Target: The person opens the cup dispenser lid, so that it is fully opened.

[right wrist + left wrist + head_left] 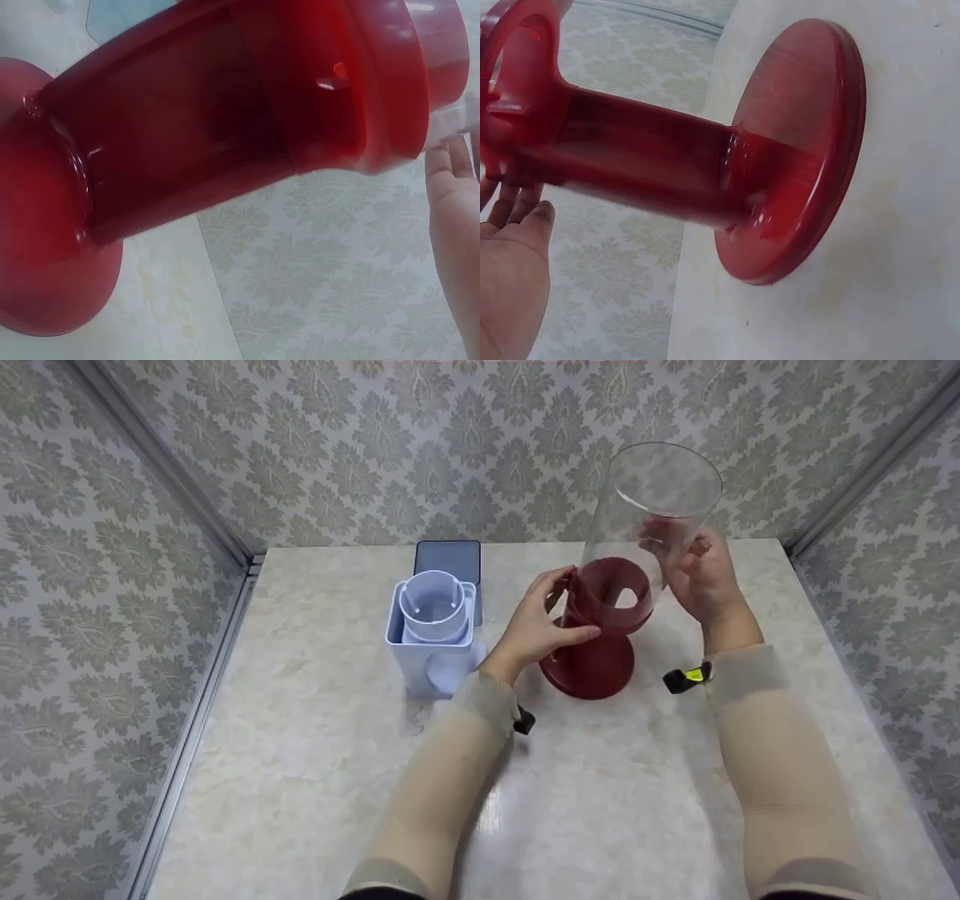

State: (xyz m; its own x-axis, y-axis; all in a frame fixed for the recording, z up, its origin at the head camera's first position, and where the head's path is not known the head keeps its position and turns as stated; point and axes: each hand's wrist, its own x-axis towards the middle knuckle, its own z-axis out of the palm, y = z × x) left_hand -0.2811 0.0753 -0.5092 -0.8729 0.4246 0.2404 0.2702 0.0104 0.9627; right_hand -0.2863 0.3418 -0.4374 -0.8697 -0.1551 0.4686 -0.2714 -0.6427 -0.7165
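A glossy red stand [589, 667] with a wide round base rises from the table to a hollow red collar [525, 67]. My left hand [544, 619] grips the collar from its left side, thumb across the front. A tall clear cylinder [645, 484], open at its upper end, leans to the right over the collar; its lower end overlaps the collar in the head view. On the cylinder's right side my right hand [701, 574] holds it, with some fingers showing through the clear wall. The right wrist view shows the right hand's fingertips [442, 161] close beside the collar.
Left of the stand is a pale blue square container [431, 660] with a round cup [433, 607] set in its top and a round disc on its front. Behind it stands a darker blue-grey bin [448, 556]. Patterned wall panels [472, 442] border the table [322, 780].
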